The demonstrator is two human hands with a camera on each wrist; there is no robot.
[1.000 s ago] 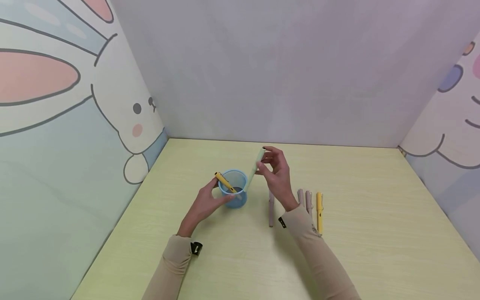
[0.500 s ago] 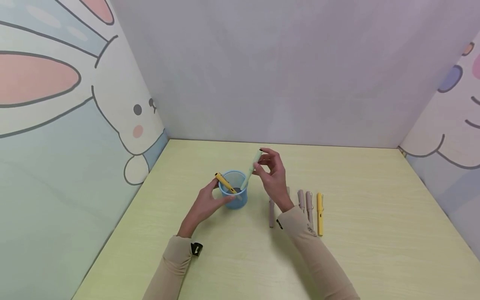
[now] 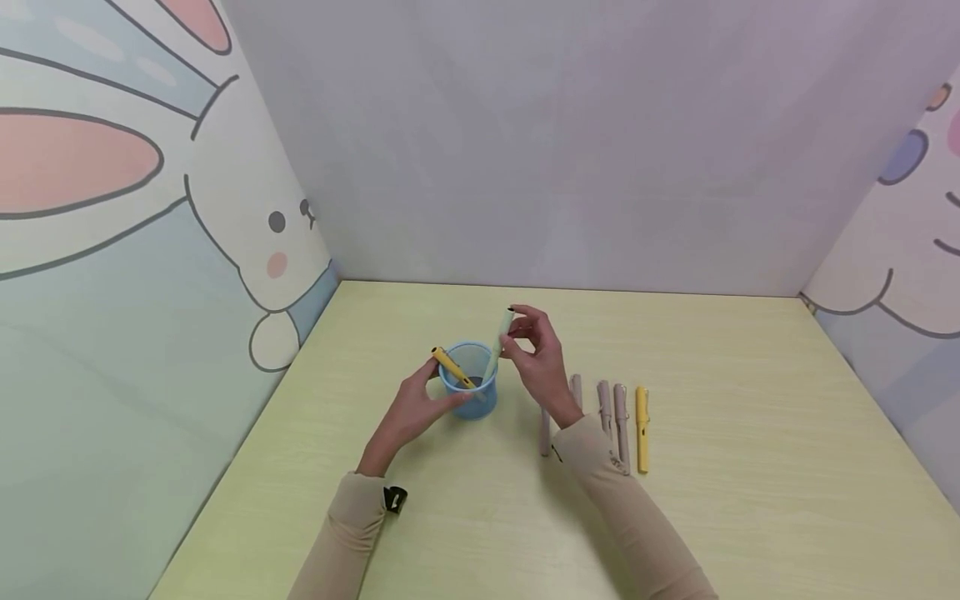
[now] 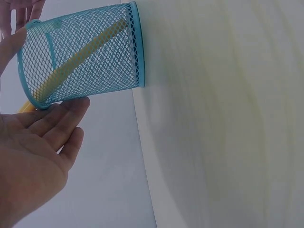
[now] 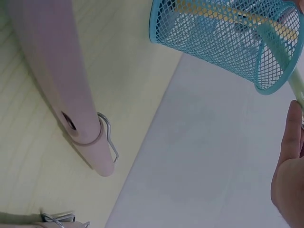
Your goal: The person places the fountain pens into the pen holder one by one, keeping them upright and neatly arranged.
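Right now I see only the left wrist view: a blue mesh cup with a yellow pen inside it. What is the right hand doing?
Observer: The right hand pinches a pale green pen near its top. The pen's lower end dips into the blue mesh cup.
Operator: Do other pens lie on the table?
Observer: Yes. Four mauve pens and one yellow pen lie side by side, to the right of the cup.
Operator: Is the right arm over them?
Observer: Its sleeve covers part of the mauve pens; the yellow one is clear of it.
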